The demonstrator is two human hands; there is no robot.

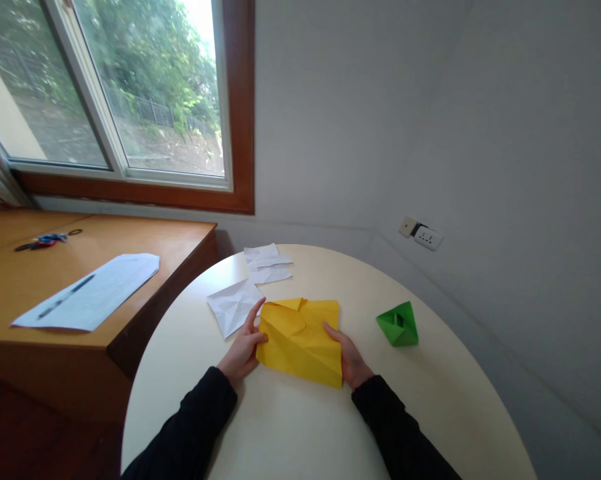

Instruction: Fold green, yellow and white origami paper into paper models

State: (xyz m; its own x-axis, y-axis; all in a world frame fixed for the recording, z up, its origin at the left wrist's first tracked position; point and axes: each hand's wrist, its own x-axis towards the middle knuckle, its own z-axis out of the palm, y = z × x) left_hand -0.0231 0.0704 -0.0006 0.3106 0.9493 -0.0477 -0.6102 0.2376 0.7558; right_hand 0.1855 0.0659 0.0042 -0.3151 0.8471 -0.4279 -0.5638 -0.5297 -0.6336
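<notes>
A sheet of yellow paper [303, 347], creased and with a flap folded over at its upper left, is held between both hands above the round table. My left hand [244, 350] grips its left edge, thumb on top and index finger at the upper corner. On the right edge, my right hand [349, 357] has its thumb over the front, while the other fingers are hidden behind the paper. Just beyond my left hand lies a creased white paper [234, 305]. To the right of the yellow paper sits a folded green paper boat [399, 325].
The round cream table [280, 433] stands near the wall. More white paper pieces [268, 263] lie at its far edge. On the wooden desk [180, 240] at the left are a large white sheet [110, 283], a pen [66, 296] and scissors [50, 239]. A wall socket [427, 237] is at the right.
</notes>
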